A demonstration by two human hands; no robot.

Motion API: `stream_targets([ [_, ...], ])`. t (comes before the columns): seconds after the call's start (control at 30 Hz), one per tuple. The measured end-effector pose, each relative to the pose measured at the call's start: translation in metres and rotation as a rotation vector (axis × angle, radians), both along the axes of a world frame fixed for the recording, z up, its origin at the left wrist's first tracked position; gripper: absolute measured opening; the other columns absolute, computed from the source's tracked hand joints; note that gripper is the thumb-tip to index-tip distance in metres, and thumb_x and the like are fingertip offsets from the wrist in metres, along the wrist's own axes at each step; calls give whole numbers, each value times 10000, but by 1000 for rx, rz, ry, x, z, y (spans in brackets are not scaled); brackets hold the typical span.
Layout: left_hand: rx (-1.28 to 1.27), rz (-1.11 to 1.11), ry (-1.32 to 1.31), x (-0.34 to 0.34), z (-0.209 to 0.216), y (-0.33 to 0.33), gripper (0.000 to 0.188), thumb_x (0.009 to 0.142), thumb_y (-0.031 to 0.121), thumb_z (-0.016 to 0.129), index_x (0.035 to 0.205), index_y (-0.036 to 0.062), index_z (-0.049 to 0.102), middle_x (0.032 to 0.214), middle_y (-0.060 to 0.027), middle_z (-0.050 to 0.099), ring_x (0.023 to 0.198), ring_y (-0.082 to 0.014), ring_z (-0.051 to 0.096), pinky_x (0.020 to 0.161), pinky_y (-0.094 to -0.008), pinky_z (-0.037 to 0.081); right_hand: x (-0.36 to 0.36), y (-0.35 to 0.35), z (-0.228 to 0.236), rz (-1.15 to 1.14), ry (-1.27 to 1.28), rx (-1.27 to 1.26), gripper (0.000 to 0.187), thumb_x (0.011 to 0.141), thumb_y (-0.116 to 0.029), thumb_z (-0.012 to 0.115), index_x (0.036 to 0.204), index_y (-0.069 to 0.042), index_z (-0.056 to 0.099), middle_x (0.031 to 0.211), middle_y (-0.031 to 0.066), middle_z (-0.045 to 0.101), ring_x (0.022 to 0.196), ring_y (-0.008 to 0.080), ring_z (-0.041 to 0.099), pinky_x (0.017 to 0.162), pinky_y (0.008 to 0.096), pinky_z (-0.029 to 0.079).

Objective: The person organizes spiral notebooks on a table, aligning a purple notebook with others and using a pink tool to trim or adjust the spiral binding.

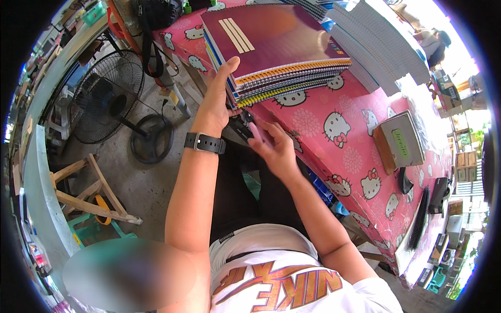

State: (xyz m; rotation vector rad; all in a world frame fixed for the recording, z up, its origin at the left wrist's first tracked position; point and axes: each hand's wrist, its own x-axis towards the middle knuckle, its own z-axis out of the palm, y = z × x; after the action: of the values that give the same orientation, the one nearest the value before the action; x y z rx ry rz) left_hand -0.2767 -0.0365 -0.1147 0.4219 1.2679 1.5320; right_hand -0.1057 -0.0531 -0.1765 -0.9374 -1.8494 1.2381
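My left hand (215, 96) grips the left corner of a stack of spiral-bound notebooks (282, 39), thumb on top and fingers underneath. The top notebook has a glossy maroon cover with pale label lines. Orange, black and yellow coils show along the stack's near edge, which sits at the table's edge. Just below that corner, my right hand (277, 151) is closed around a small tool with a pink handle (258, 132). Dark parts of it reach toward my left fingers. Its exact kind is partly hidden by my fingers.
A pink patterned cloth covers the table (308, 120). Loose page stacks (378, 41) lie beyond the notebooks; a small box (401, 141) and a black coil bundle (419, 219) are to the right. A black fan (109, 99) and wooden stand (94, 193) occupy the left floor.
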Motion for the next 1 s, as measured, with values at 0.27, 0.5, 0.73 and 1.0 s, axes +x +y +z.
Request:
stream_targets([
  [0.27, 1, -8, 12, -2, -2, 0, 823, 621, 682, 665, 1239, 193, 430, 1104, -71, 510, 948, -215, 519, 776, -421, 355, 7, 1, -6, 117, 161, -328, 481, 828, -242, 647, 1228, 1, 533, 1069, 126, 598, 915, 202, 590, 774, 317, 479],
  [0.5, -2, 36, 9, 0, 2, -1, 827, 624, 674, 674, 1250, 192, 429, 1091, -70, 520, 955, -222, 533, 781, -432, 359, -10, -10, -10, -123, -133, 404, 543, 710, -154, 715, 1215, -46, 548, 1083, 147, 545, 998, 336, 497, 874, 422, 416],
  [0.73, 23, 23, 12, -2, -5, 2, 868, 615, 661, 697, 1288, 190, 416, 1074, -64, 526, 935, -217, 553, 722, -411, 397, -13, -9, -14, -153, -212, 572, 546, 695, -146, 716, 1207, -62, 546, 1091, 146, 517, 985, 348, 469, 867, 437, 406],
  [1.0, 11, 38, 6, 0, -4, 0, 889, 603, 669, 699, 1294, 190, 412, 1115, -71, 509, 974, -220, 531, 782, -429, 374, -12, -9, -14, -168, -215, 562, 533, 688, -134, 720, 1190, -59, 558, 1075, 145, 530, 968, 348, 480, 858, 440, 411],
])
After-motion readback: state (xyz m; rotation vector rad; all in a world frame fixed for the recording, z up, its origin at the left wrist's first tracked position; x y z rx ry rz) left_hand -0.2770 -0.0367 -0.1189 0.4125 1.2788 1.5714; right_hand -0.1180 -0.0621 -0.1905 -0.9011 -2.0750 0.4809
